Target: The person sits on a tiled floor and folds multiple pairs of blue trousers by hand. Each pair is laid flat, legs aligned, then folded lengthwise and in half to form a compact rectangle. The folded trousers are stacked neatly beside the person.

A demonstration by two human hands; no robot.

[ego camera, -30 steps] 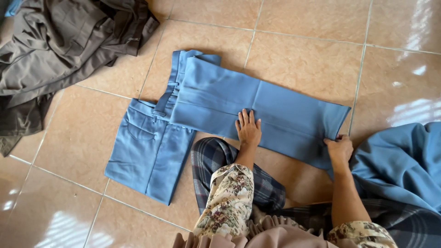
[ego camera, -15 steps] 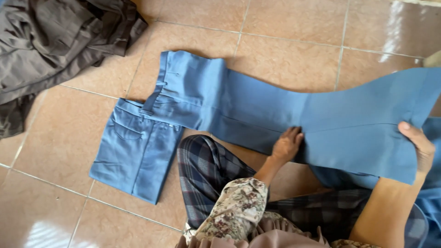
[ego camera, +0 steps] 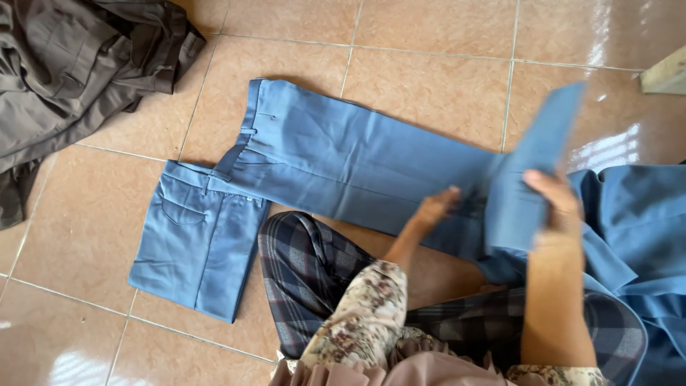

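Note:
A pair of blue trousers (ego camera: 343, 161) lies flat on the tiled floor, waistband to the left. My left hand (ego camera: 437, 209) presses down on the legs near their middle. My right hand (ego camera: 554, 204) grips the leg ends (ego camera: 532, 171) and holds them lifted and turned over toward the left. A folded blue pair of trousers (ego camera: 196, 239) lies on the floor at the left, touching the waistband of the flat pair.
A heap of dark grey-brown clothes (ego camera: 71, 71) fills the top left corner. More blue cloth (ego camera: 636, 229) is piled at the right, by my checked-cloth-covered knees (ego camera: 307, 279). A pale block (ego camera: 664, 71) sits at the right edge.
The trouser legs were stretched out to the right; now my right hand has lifted their ends and swung them back leftward. My left hand has shifted right along the legs.

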